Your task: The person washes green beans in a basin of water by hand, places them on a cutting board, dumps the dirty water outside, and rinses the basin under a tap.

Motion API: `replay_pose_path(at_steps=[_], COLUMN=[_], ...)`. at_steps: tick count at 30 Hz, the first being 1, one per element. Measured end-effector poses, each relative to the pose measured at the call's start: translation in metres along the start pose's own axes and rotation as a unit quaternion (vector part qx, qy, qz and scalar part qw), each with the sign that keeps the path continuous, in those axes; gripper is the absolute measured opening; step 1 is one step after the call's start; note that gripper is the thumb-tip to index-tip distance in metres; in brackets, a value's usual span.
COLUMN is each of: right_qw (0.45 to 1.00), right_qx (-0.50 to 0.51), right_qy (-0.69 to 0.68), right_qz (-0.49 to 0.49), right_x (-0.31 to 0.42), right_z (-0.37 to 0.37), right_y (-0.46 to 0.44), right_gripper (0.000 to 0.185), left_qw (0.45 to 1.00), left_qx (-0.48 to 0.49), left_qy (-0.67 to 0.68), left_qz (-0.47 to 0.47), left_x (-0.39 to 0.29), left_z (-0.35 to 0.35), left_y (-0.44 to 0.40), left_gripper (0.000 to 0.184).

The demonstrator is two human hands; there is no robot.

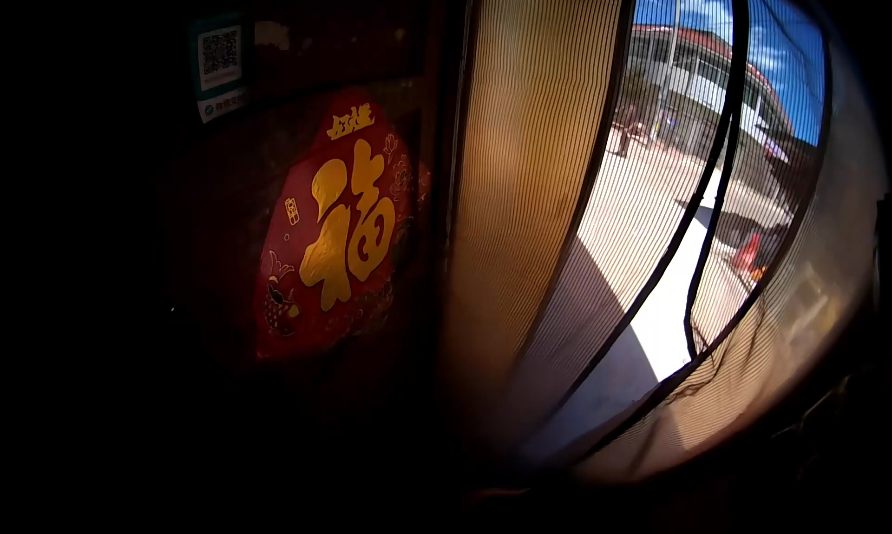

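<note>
Neither my left hand nor my right hand can be made out; the lower part of the view is almost black. A red paper decoration (293, 255) with a large gold character hangs on a dark surface left of the middle. To its right is a finely ribbed, see-through screen or curtain (534, 144), lit from outside. Dark cords or seams (711, 185) run down across it.
A QR code sign (221, 55) is fixed at the upper left. Beyond the screen lie bright sunlit ground (669, 274), a building with a reddish roof edge (697, 79) and blue sky. A small red object (748, 252) stands outside.
</note>
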State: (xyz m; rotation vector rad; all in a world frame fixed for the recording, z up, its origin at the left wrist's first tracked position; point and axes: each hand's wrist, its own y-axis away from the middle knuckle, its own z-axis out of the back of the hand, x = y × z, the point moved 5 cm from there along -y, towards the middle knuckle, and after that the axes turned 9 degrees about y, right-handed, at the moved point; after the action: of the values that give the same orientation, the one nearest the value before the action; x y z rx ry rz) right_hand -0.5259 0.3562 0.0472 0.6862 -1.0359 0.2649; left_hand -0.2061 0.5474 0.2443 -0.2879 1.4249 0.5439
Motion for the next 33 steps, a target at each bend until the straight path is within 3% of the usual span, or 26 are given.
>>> replay_pose_path(at_steps=[6,10,14,16,17,18,20,21,23,25,27,28,29,30,31,32,33], right_qw=[0.99,0.974,0.955,0.953,0.936,0.908,0.777,0.685,0.466,0.244,0.161,0.144,0.127,0.128,0.164,0.27,0.336], right_qx=[0.089,0.076,-0.035,-0.074,-0.255,-0.321,-0.518,-0.649,-0.838,-0.947,-0.949,-0.941,-0.945,-0.947,-0.944,-0.93,-0.931], right_qy=[-0.101,-0.21,-0.294,-0.246,-0.184,-0.155,-0.236,-0.238,-0.149,-0.096,0.015,0.059,0.011,0.022,-0.085,-0.12,-0.066], right_qz=[0.027,0.03,0.004,-0.162,-0.155,-0.219,-0.269,-0.231,-0.24,-0.183,-0.27,-0.3,-0.302,-0.294,-0.272,-0.219,-0.131], right_x=[0.095,0.131,0.113,0.085,0.018,0.024,-0.014,-0.052,-0.043,-0.005,0.041,0.065,0.101,0.08,0.037,0.03,0.021], right_z=[-0.188,-0.291,-0.314,-0.274,-0.274,-0.251,-0.252,-0.268,-0.302,-0.341,-0.355,-0.351,-0.338,-0.337,-0.341,-0.324,-0.311], right_y=[-0.027,-0.026,0.014,0.082,0.098,0.154,0.265,0.315,0.443,0.564,0.659,0.699,0.722,0.765,0.81,0.831,0.837], right_gripper=[0.024,0.025,0.026,0.047,0.053,0.052,0.048,0.045,0.041,0.038,0.043,0.051,0.059,0.066,0.07,0.07,0.067], left_qw=[0.988,0.961,0.922,0.896,0.883,0.871,0.846,0.835,0.819,0.802,0.781,0.762,0.753,0.779,0.795,0.806,0.788], left_qx=[0.128,0.236,0.319,0.358,0.374,0.384,0.399,0.403,0.399,0.396,0.412,0.468,0.371,0.388,0.367,0.344,0.367], left_qy=[0.049,0.061,0.066,0.046,0.031,0.017,-0.011,-0.022,-0.04,-0.06,-0.053,0.003,-0.068,-0.098,-0.147,-0.196,-0.205], left_qz=[0.069,0.129,0.211,0.259,0.283,0.306,0.353,0.374,0.411,0.443,0.467,0.448,0.539,0.482,0.46,0.44,0.45], left_x=[0.071,0.124,0.185,0.215,0.229,0.243,0.273,0.292,0.324,0.356,0.405,0.477,0.395,0.363,0.346,0.329,0.325], left_z=[0.029,0.046,0.044,0.045,0.047,0.052,0.062,0.067,0.082,0.105,0.129,0.145,0.128,0.127,0.113,0.098,0.087], left_y=[-0.052,-0.083,-0.092,-0.089,-0.086,-0.079,-0.065,-0.06,-0.047,-0.038,-0.028,-0.043,0.016,0.043,0.072,0.101,0.132], left_gripper=[0.029,0.029,0.028,0.028,0.028,0.028,0.028,0.027,0.027,0.027,0.027,0.027,0.028,0.028,0.027,0.026,0.026])
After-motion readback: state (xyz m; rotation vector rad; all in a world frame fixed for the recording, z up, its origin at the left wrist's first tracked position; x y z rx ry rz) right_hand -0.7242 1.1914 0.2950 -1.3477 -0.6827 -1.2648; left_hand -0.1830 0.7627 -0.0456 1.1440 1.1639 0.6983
